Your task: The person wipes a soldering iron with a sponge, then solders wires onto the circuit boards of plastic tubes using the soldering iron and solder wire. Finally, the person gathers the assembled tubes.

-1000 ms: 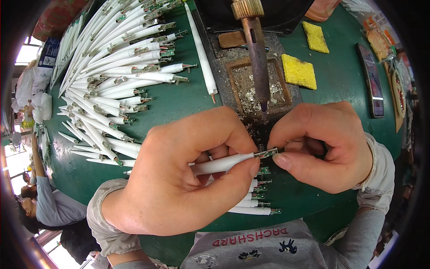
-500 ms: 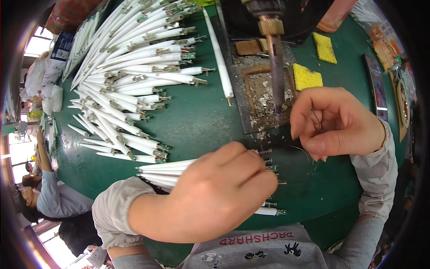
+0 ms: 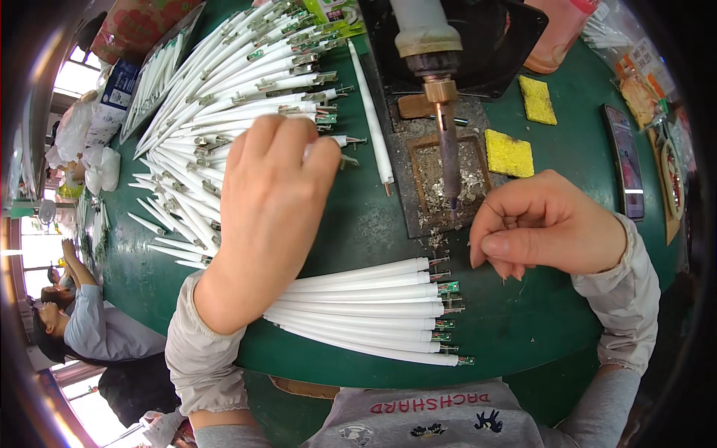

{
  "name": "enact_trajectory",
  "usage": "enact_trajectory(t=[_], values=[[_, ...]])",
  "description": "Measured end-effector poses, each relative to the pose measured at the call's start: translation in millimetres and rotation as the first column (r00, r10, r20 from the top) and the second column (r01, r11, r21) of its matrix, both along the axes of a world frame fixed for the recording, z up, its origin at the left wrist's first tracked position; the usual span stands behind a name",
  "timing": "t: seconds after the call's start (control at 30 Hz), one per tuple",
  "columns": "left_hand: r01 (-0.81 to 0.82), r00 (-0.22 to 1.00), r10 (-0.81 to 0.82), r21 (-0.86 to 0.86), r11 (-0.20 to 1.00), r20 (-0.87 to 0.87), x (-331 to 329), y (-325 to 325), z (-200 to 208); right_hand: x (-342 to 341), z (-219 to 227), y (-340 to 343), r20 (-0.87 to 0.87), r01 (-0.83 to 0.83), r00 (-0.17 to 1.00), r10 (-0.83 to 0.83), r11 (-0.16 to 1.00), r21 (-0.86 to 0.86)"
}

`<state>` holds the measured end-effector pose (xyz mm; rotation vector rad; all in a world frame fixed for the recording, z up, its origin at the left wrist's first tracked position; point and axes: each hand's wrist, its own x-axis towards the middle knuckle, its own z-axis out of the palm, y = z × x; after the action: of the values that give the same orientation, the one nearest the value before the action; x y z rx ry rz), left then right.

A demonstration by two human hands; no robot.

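Note:
My left hand is over the large pile of white tapered sticks, its fingers closed on a white tapered stick whose metal end sticks out past the knuckles. My right hand is pinched around a thin wire, right of the soldering iron. The iron points tip down over a shallow tray of silvery solder crumbs. Nearer me, a fanned row of white sticks lies with small green circuit boards and wire ends toward the right.
One white stick lies apart beside the iron's base. Two yellow sponges, a phone and a pink container stand or lie to the right. Plastic bags are at far left, where another person sits.
My left hand has moved from the near row up and left to the large pile, uncovering the row. My right hand has shifted slightly left and down, still pinching the wire.

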<state>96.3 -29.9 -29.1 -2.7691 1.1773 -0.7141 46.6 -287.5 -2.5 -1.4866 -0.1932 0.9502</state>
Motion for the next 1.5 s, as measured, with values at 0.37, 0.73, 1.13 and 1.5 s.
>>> enact_trajectory(t=[0.37,0.73,1.13,1.5], values=[[0.462,0.863,-0.494,-0.229,0.857,-0.108,-49,-29,18,-21,4,9,0.396,0.091,0.918,0.01,0.968,-0.235],[-0.135,0.36,-0.439,-0.512,0.849,-0.823,-43,-22,34,-21,-1,10,0.481,0.138,0.876,-0.046,0.978,-0.158],[-0.484,0.03,-0.389,-0.354,0.8,-0.921,-39,-27,36,-17,3,9,0.344,0.15,0.934,-0.096,0.98,-0.134],[-0.439,0.206,-0.379,-0.431,0.788,-0.902,-37,-27,33,-19,4,9,0.44,0.216,0.886,-0.15,0.971,-0.103]])
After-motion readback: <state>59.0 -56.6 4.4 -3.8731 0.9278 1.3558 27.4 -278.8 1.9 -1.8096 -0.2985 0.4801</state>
